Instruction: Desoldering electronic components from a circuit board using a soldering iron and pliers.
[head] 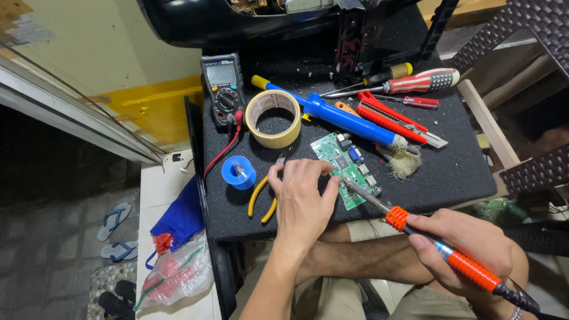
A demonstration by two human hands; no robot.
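Green circuit board, soldering iron tip touching

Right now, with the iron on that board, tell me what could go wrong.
The left hand rests beside the soldering iron tip on the green circuit board; a slip could burn a fingertip. The right hand grips the iron far back, so the tip may wander onto neighbouring parts. A fibrous tuft lies just past the board, and the iron's heat might singe it.
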